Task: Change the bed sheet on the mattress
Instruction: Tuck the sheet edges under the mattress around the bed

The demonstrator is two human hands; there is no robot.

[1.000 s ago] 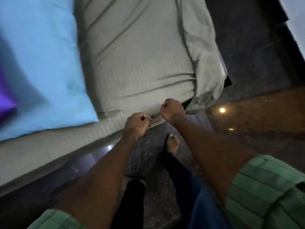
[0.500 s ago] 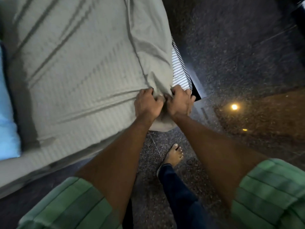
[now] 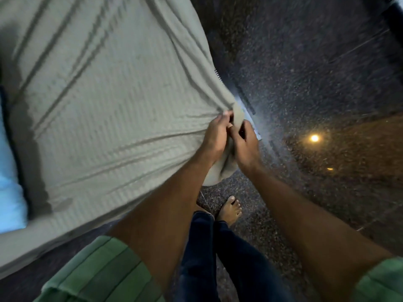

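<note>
A grey-green ribbed bed sheet (image 3: 104, 110) covers the mattress and fills the left and middle of the head view. Its corner is bunched and pulled taut, with creases running toward it. My left hand (image 3: 216, 136) pinches that bunched corner from the left. My right hand (image 3: 245, 144) grips the same corner from the right, and a fold of sheet hangs between and below the two hands. A striped strip of the mattress edge (image 3: 218, 76) shows just beyond the sheet.
A light blue pillow or cover (image 3: 9, 192) lies at the far left. Dark speckled stone floor (image 3: 305, 73) spreads to the right, with a lamp reflection (image 3: 314, 138). My bare foot (image 3: 231, 209) and dark trouser legs stand below the hands beside the bed.
Both hands went from the sheet's lower edge to its corner at the right and now hold it bunched and lifted. The view has swung right, leaving only a strip of the blue cover.
</note>
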